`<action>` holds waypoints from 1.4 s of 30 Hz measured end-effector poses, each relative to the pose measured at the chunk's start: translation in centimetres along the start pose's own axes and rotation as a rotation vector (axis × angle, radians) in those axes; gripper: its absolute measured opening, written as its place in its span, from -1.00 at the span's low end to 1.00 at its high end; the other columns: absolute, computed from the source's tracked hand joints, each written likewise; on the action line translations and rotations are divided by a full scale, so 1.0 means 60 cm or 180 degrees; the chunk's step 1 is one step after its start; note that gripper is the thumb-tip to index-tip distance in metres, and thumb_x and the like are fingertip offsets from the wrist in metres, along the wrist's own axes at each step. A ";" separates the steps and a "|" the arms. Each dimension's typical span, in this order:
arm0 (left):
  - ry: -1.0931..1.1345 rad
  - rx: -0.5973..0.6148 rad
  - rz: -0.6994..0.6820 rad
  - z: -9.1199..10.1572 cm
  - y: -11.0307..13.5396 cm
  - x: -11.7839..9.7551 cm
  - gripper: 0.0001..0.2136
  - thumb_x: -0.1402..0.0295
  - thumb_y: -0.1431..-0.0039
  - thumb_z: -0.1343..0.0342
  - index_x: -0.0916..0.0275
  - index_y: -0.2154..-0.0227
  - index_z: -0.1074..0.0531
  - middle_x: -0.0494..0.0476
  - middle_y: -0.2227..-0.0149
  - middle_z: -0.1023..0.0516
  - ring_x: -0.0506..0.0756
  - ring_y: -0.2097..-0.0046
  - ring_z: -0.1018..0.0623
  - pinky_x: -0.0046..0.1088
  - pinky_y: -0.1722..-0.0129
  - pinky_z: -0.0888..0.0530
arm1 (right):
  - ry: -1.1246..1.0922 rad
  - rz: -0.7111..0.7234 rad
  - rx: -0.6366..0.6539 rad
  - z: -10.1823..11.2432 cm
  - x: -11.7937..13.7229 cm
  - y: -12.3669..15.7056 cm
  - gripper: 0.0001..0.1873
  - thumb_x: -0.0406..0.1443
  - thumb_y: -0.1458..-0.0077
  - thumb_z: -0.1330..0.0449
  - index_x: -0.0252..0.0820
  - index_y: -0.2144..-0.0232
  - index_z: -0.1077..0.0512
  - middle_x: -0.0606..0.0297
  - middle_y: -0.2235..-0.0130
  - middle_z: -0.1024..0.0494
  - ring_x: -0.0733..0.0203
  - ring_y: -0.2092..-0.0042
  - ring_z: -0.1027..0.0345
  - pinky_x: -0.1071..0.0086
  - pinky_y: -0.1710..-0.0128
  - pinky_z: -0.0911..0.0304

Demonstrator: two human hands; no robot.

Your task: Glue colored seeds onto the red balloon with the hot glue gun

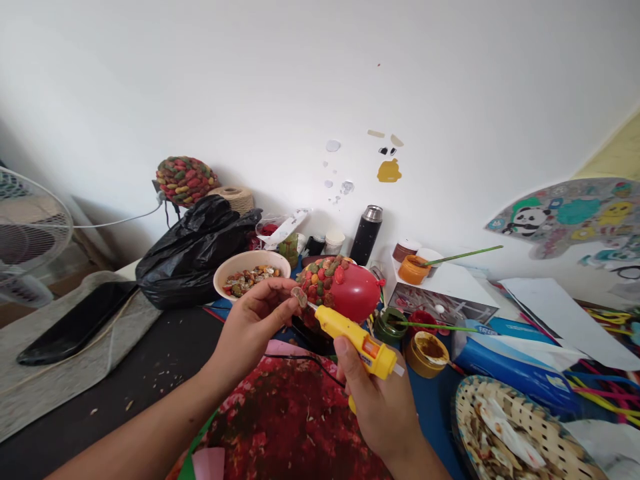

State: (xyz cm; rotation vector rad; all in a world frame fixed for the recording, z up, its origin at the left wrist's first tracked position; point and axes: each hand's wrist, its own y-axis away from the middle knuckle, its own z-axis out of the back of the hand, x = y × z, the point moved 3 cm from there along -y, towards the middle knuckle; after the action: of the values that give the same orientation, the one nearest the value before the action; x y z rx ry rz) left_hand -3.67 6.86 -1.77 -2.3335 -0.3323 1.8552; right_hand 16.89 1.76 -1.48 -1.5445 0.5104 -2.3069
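Note:
My left hand (pixel 256 319) pinches a small pistachio shell (pixel 299 297) between thumb and fingertips. In my right hand (pixel 380 400) is a yellow hot glue gun (pixel 345 331), its nozzle pointed at the shell and touching or nearly touching it. Just behind the two hands lies a red balloon (pixel 357 295), its left part covered with painted shells (pixel 319 277) in red, green and brown. A cream bowl (pixel 218 281) of painted shells stands beyond my left hand.
Open paint jars (pixel 427 355) with green sticks stand on the right. A woven basket (pixel 457 407) of shells sits at front right. Behind are a black plastic bag (pixel 193 257), a thermos (pixel 367 237) and a shell-covered ball (pixel 186 180). A fan (pixel 33 220) is far left.

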 end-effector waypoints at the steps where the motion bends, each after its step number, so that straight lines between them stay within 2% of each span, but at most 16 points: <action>1: -0.0023 0.0000 -0.0014 0.001 0.000 0.001 -0.64 0.08 -0.12 -0.57 0.20 0.16 -0.69 0.11 0.28 -0.70 0.07 0.31 -0.61 -0.50 0.32 -0.58 | -0.0017 -0.0001 -0.0027 0.000 -0.001 0.000 -0.38 0.03 -0.53 -0.15 -0.07 0.58 -0.37 0.46 0.68 -0.31 0.29 0.65 -0.21 0.42 0.62 -0.09; 24: -0.0186 -0.0051 -0.0007 0.005 -0.003 0.000 -0.65 0.07 -0.16 -0.53 0.20 0.15 -0.69 0.12 0.30 -0.68 0.10 0.31 -0.59 -0.45 0.34 -0.55 | -0.0077 -0.0155 0.0043 -0.004 -0.007 0.002 -0.37 0.08 -0.51 -0.15 -0.04 0.59 -0.39 0.42 0.68 -0.29 0.26 0.65 -0.19 0.40 0.66 -0.07; 42: -0.0016 0.0012 -0.0018 -0.004 0.001 -0.005 -0.64 0.07 -0.11 -0.57 0.19 0.20 -0.67 0.12 0.29 -0.71 0.09 0.29 -0.61 -0.45 0.29 -0.58 | 0.0071 0.0051 0.0065 -0.004 0.003 0.000 -0.38 0.01 -0.54 -0.13 -0.06 0.58 -0.36 0.44 0.67 -0.32 0.27 0.64 -0.22 0.39 0.61 -0.09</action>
State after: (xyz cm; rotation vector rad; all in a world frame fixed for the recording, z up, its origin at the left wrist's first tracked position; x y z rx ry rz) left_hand -3.49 6.75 -1.44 -2.3235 -0.3356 1.8576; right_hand 16.58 1.71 -1.44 -1.5014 0.5014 -2.3127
